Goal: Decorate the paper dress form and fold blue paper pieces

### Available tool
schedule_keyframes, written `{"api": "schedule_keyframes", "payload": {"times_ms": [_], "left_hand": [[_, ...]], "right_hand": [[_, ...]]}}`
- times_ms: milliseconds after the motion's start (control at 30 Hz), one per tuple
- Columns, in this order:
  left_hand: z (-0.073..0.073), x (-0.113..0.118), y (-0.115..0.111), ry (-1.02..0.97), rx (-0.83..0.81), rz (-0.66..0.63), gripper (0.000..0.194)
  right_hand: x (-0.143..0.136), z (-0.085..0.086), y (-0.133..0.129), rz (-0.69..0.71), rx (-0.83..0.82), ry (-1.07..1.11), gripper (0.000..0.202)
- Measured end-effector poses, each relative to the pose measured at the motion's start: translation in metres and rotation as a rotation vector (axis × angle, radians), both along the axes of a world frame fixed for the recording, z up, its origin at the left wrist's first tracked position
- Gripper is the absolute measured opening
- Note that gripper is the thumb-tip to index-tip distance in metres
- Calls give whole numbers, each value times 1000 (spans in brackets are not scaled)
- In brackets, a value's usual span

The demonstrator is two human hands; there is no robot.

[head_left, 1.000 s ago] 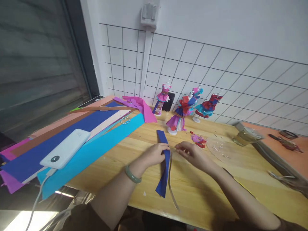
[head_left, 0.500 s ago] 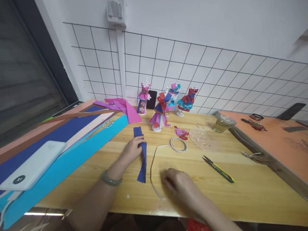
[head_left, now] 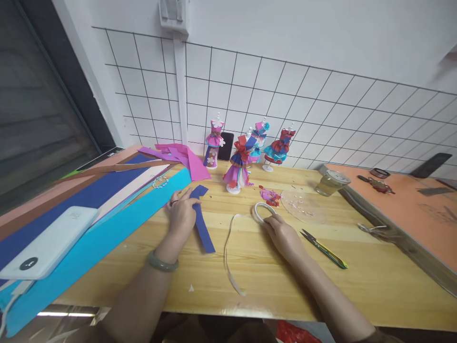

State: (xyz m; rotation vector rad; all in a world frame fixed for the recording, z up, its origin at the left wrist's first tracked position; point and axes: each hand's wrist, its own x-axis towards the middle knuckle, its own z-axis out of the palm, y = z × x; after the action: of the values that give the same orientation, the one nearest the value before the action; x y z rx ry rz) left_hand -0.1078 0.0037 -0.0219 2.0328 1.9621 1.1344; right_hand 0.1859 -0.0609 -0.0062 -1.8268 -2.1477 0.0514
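Note:
A dark blue paper strip (head_left: pixel 204 232) lies bent on the wooden table, its upper part pinched by my left hand (head_left: pixel 183 213), which wears a green bangle. The fingers of my right hand (head_left: pixel 283 234) are closed on the lower right edge of a white tape roll (head_left: pixel 259 209). Between the hands, a thin pale strip (head_left: pixel 227 255) curves over the wood. Scissors with yellow and green handles (head_left: pixel 326 251) lie right of my right hand. Red and purple paper scraps (head_left: pixel 269 196) sit just beyond the roll.
Several small dress forms in colored paper (head_left: pixel 238 164) stand at the back near a dark phone (head_left: pixel 225 146). Long colored paper sheets (head_left: pixel 143 205) and a white power bank (head_left: pixel 50 243) cover the left. A cup of yellowish liquid (head_left: pixel 332 183) stands right, beside a clear disc with beads (head_left: pixel 300 205).
My left hand has moved left with the blue strip, whose upper end is now bent over. My right hand has moved up and right from the table onto the tape roll.

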Motion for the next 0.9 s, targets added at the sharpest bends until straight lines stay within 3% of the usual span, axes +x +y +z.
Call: {"api": "schedule_keyframes", "payload": {"times_ms": [100, 167, 333, 500, 600, 733, 833, 900], "left_hand": [[5, 3, -2, 21, 57, 21, 39], [9, 8, -3, -9, 75, -71, 45], [14, 23, -8, -165, 82, -319, 39], [13, 33, -14, -298, 40, -457, 27], [15, 39, -20, -573, -158, -548, 26], [26, 44, -31, -954, -580, -783, 40], [35, 43, -39, -1075, -892, -937, 46], [39, 40, -41, -1082, -952, -993, 42]], "right_hand": [[-1, 7, -8, 46, 47, 131, 22], [-2, 10, -13, 63, 57, 144, 23], [-5, 18, -26, 71, 160, -122, 23], [-3, 29, -41, 90, 330, -297, 21], [-4, 34, -49, 116, 419, -191, 17], [-8, 33, -49, 119, 498, -20, 13], [-8, 26, -40, 128, 499, 34, 11], [-7, 20, -31, 126, 480, 31, 13]]}}
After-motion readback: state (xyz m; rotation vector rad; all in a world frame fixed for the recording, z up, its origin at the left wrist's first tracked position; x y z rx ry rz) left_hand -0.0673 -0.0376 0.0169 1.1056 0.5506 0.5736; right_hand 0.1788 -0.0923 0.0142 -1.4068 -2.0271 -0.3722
